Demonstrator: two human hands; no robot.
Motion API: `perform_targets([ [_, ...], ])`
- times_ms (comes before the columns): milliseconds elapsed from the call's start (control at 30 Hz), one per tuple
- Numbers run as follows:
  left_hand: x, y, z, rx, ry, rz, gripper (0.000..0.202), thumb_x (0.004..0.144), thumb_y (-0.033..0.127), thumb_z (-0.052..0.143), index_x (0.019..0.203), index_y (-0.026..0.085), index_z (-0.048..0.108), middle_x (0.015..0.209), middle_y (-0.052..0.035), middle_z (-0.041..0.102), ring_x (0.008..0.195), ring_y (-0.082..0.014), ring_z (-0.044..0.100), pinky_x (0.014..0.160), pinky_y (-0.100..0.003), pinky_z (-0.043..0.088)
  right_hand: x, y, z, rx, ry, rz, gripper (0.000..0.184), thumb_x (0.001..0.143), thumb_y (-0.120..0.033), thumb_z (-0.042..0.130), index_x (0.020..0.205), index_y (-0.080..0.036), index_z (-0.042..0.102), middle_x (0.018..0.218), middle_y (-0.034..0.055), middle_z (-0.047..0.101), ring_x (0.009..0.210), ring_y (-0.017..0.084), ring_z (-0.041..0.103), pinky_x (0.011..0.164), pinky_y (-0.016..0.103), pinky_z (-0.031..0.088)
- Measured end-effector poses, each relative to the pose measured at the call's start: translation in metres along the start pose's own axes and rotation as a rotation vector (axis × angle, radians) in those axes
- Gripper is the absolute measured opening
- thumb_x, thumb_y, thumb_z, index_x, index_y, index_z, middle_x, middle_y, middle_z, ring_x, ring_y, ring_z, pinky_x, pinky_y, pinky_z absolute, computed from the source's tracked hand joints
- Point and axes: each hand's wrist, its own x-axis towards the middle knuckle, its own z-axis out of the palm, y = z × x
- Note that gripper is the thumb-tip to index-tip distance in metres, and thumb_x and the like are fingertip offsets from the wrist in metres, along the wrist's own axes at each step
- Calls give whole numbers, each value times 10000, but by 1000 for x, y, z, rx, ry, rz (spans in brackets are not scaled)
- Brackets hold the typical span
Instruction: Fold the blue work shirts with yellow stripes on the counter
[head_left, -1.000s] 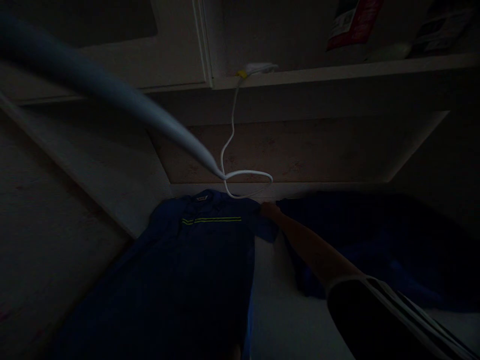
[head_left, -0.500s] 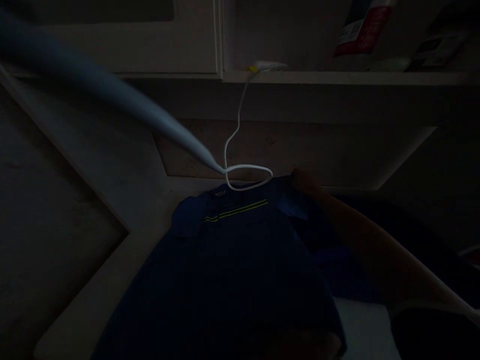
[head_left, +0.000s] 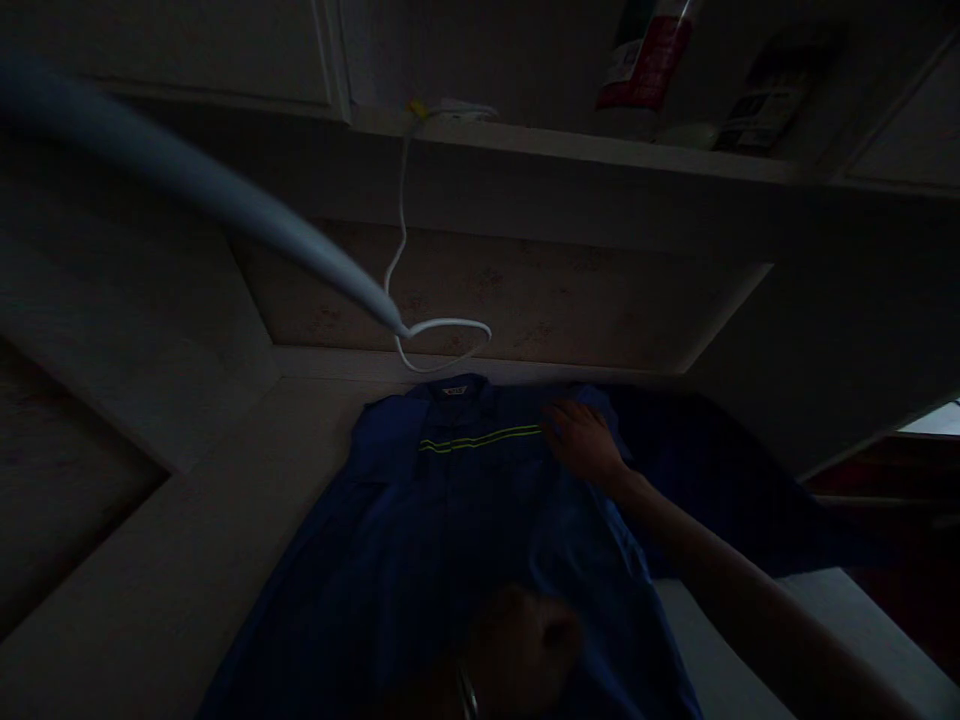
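The right hand rests unclenched on the shirt's far right; the near left hand's grip is unclear. Uneven tugging could crease the shirt.

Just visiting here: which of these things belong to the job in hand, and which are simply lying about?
In the job:
blue shirt, laid out
right hand, on the shirt's chest
left hand, blurred, over the shirt lower down

Apparently just lying about:
dark blue cloth, beside the shirt
white cord, looped
red container, on the shelf
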Motion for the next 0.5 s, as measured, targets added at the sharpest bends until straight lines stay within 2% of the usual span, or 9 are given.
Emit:
perform_targets([
  [67, -4, -32, -41, 120, 235, -155, 388, 1007, 338, 289, 1139, 204, 627, 1129, -111, 655, 1038, -219, 614, 949, -428, 473, -33, -20, 10, 40, -43, -103, 403, 1011, -418, 370, 1322, -261, 575, 1459, 85, 504, 1318, 261, 454, 1121, 488, 292],
  [100, -4, -50, -63, 294, 427, -229, 360, 994, 326, 321, 1125, 220, 639, 1125, -92, 668, 1047, -210, 618, 958, -388, 468, -47, -27, 17, 51, -82, -104, 416, 1010, -437, 372, 1333, -270, 573, 1482, 81, 483, 1350, 270, 426, 1136, 518, 266],
  [133, -5, -67, -83, 484, 542, -275, 336, 971, 324, 382, 1159, 203, 633, 1176, -102, 656, 1103, -227, 597, 989, -387, 452, -60, -31, 25, 56, -129, -79, 431, 1009, -451, 371, 1350, -275, 565, 1503, 80, 461, 1375, 289, 401, 1140, 562, 241],
  [167, -5, -84, -101, 651, 590, -318, 359, 945, 337, 439, 1220, 183, 611, 1249, -127, 626, 1162, -263, 563, 1015, -419, 436, -69, -33, 33, 64, -176, -42, 447, 1009, -460, 365, 1373, -277, 550, 1520, 79, 442, 1394, 306, 378, 1136, 603, 226],
  [233, -5, -115, -129, 850, 630, -414, 453, 897, 371, 520, 1306, 183, 571, 1374, -148, 556, 1241, -324, 502, 1049, -493, 402, -81, -32, 48, 95, -251, 28, 478, 1017, -472, 336, 1420, -279, 505, 1545, 67, 407, 1424, 316, 339, 1128, 636, 224],
  [300, -8, -139, -145, 892, 628, -475, 478, 892, 393, 518, 1314, 177, 575, 1397, -164, 542, 1241, -354, 499, 1041, -533, 400, -85, -29, 59, 138, -278, 59, 498, 1025, -483, 303, 1453, -284, 463, 1560, 44, 382, 1444, 298, 310, 1141, 619, 227],
  [400, -14, -163, -156, 834, 623, -497, 407, 922, 334, 445, 1247, 175, 633, 1267, -155, 641, 1134, -310, 589, 966, -455, 467, -85, -26, 68, 176, -263, 89, 507, 1024, -501, 295, 1457, -295, 458, 1566, 23, 367, 1453, 282, 296, 1161, 604, 203],
  [500, -26, -175, -174, 742, 656, -517, 371, 927, 302, 425, 1201, 221, 663, 1162, -102, 710, 1029, -245, 657, 908, -358, 499, -85, -26, 71, 208, -242, 102, 500, 1019, -509, 311, 1446, -306, 472, 1557, 11, 381, 1450, 273, 306, 1168, 604, 192],
])
